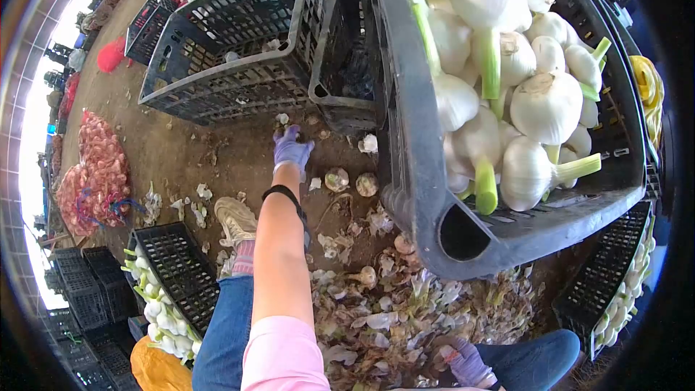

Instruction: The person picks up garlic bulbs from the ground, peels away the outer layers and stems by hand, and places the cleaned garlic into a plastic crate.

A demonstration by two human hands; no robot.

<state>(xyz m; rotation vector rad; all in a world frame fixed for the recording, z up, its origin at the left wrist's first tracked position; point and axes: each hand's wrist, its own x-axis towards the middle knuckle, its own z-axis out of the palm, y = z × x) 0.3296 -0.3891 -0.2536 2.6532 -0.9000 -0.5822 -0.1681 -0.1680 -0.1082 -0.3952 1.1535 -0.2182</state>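
My left hand (292, 146), in a purple glove, reaches forward low over the dirt floor with its fingers apart. A small pale garlic piece (282, 119) lies just beyond the fingertips. My right hand (469, 366), also gloved, is at the bottom edge beside my right knee. Its fingers are curled, and I cannot tell what is in them. Under it spreads a heap of dry garlic skins and leaves (376, 318). Loose garlic bulbs (337, 179) lie between the left hand and the large crate. That black crate (427, 195) is filled with white trimmed garlic bulbs (546, 105).
Black crates (239, 76) stand ahead, one narrow crate (344, 94) beside them. At left are a red mesh sack of garlic (94, 174) and a tilted crate (177, 264) by garlic with green stems (159, 311). Another garlic-filled crate (601, 282) stands at right.
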